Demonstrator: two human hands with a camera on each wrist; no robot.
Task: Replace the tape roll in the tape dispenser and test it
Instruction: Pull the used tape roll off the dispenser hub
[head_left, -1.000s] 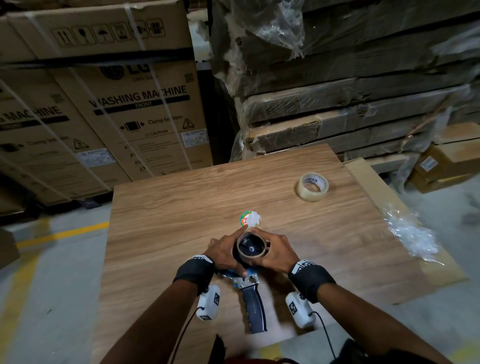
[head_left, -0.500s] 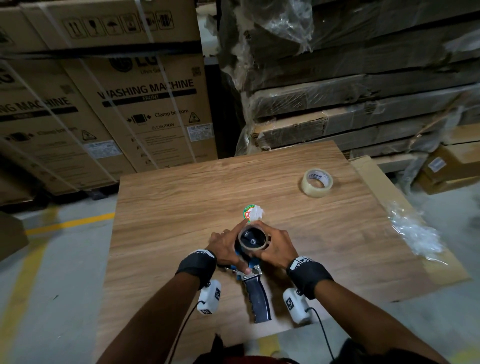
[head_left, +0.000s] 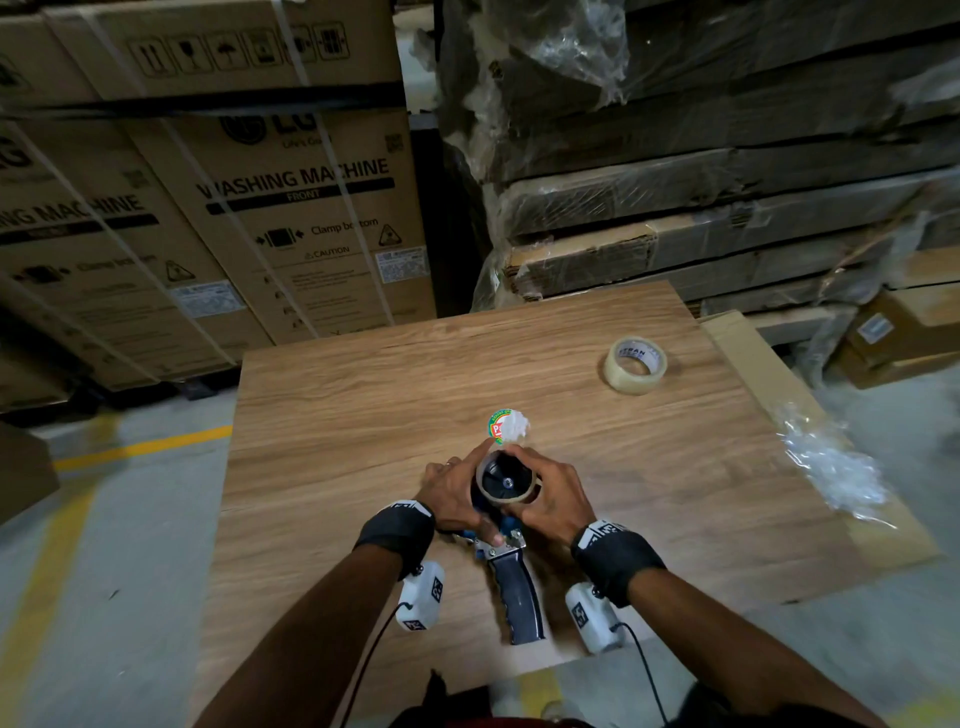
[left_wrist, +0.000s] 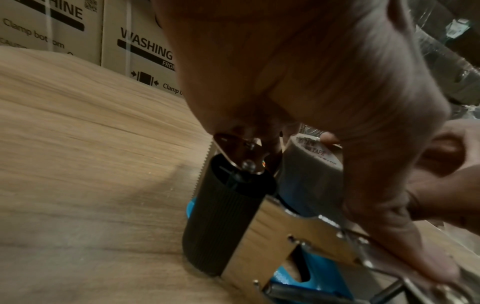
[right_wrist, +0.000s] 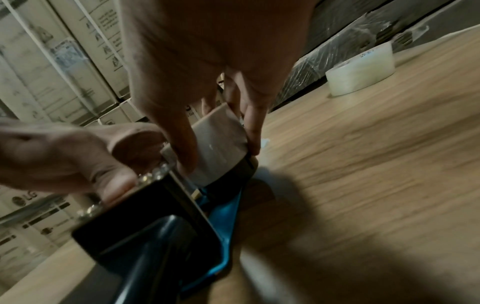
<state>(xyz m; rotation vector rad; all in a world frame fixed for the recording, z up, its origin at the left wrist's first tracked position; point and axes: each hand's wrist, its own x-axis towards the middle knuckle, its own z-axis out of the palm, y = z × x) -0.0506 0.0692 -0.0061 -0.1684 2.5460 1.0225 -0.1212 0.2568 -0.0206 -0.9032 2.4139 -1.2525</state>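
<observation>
A tape dispenser (head_left: 511, 582) is seen lying on its side on the wooden table (head_left: 363, 415), its dark handle (head_left: 519, 603) pointing toward the person. An almost bare cardboard tape core (head_left: 506, 483) is seated on the dispenser's hub, above the handle end. The core is gripped by the right hand (head_left: 550, 499), with the thumb and fingers curled round its outer wall; in the right wrist view the core (right_wrist: 221, 144) is seen pinched between thumb and fingers (right_wrist: 252, 127). The dispenser's metal frame is held by the left hand (head_left: 452, 493), fingers curled over the part beside the core and the thumb pressed near the frame's screws (left_wrist: 342, 234). In the left wrist view the ribbed black roller (left_wrist: 221, 216) and the serrated blade (left_wrist: 205, 162) are shown standing just beside the core (left_wrist: 314, 164). A small round sticker with crumpled white wrap (head_left: 508, 427) is found on the table just beyond the dispenser. A fresh clear tape roll (head_left: 635, 365) is set well beyond the dispenser, toward the far right corner of the table. Crumpled clear plastic (head_left: 831, 467) lies to the right of the dispenser, at the table's edge, and washing machine cartons (head_left: 291, 208) are stacked beyond the table.
</observation>
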